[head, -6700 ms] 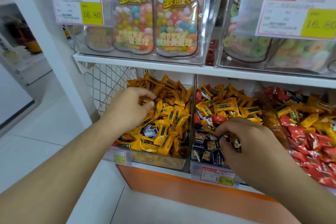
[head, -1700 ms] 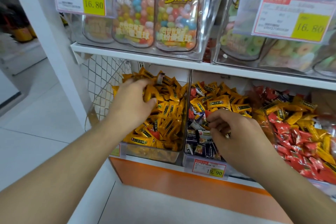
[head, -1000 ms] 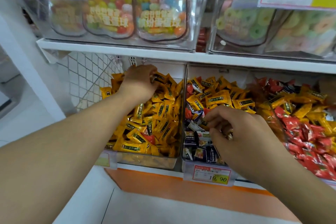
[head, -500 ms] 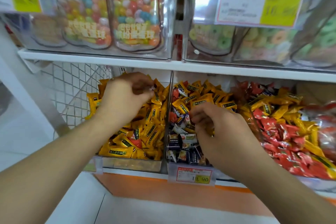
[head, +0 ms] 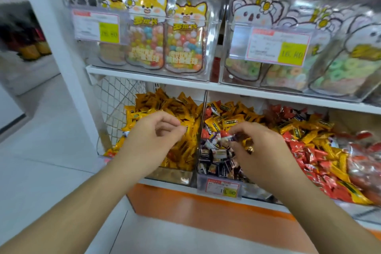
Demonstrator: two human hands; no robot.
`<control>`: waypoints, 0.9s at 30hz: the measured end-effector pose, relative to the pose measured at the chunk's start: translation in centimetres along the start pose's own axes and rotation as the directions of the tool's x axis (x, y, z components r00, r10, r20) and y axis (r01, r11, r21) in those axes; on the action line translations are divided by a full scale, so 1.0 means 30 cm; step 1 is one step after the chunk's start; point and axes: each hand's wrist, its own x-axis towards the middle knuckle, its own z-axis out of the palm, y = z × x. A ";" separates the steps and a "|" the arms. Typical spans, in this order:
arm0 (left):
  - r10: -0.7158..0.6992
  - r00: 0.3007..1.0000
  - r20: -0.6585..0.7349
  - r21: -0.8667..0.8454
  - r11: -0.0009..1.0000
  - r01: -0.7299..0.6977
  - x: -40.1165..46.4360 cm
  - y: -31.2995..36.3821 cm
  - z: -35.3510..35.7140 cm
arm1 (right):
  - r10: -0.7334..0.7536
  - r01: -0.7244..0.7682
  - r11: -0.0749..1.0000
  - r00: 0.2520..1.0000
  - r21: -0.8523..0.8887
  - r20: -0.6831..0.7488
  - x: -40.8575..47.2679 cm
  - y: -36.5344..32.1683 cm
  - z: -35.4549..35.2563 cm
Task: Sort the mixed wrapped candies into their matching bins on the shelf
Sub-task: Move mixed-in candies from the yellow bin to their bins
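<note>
The upper shelf (head: 226, 88) overhangs the candy bins (head: 191, 173), leaving open access only from the front.

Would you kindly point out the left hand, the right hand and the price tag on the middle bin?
left hand (head: 150, 140): head view, back of the hand.
right hand (head: 261, 150): head view, back of the hand.
price tag (head: 221, 187): head view, middle of the label.

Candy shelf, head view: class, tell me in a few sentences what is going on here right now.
A person is sorting wrapped candies at the lower shelf. The left hand hovers with curled fingers over the clear left bin of yellow-wrapped candies; whether it holds one is unclear. The right hand pinches small wrapped candies over the clear middle bin, which mixes yellow, red and dark wrappers. The bin of red and yellow candies on the right is also mixed.
</note>
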 end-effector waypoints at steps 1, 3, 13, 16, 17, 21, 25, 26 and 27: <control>-0.003 0.999 -0.040 0.041 0.999 0.005 0.013 -0.028 -0.027 | 0.023 -0.023 0.999 1.000 -0.039 0.000 -0.001 0.017 0.007; 0.011 0.997 -0.076 0.165 0.986 0.002 0.038 -0.088 -0.070 | 0.054 -0.054 0.996 0.999 -0.075 -0.009 -0.001 0.031 0.017; 0.107 0.960 0.258 0.598 0.763 -0.246 0.101 -0.200 0.010 | 0.041 -0.040 0.999 0.998 -0.017 0.043 0.045 -0.004 0.080; 0.068 0.963 0.259 0.641 0.734 -0.224 0.135 -0.214 0.034 | 0.035 -0.034 0.999 0.997 -0.020 0.071 0.054 -0.007 0.087; 0.044 0.969 0.242 0.644 0.740 -0.195 0.142 -0.214 0.035 | 0.031 -0.030 0.999 0.997 -0.022 0.074 0.054 -0.008 0.087; 0.002 0.976 0.217 0.667 0.730 -0.150 0.155 -0.217 0.039 | 0.039 -0.038 0.999 0.995 -0.017 0.087 0.053 -0.006 0.084; 0.052 0.992 0.115 0.577 0.809 -0.110 0.143 -0.190 0.023 | 0.040 -0.041 0.999 0.997 0.013 0.066 0.044 -0.009 0.072; 0.083 0.995 0.063 0.512 0.853 -0.104 0.136 -0.168 0.016 | 0.035 -0.037 0.999 0.998 0.026 0.051 0.041 -0.014 0.068; 0.107 0.994 0.015 0.428 0.898 -0.103 0.127 -0.139 0.009 | 0.027 -0.028 0.999 0.999 0.044 0.036 0.037 -0.021 0.063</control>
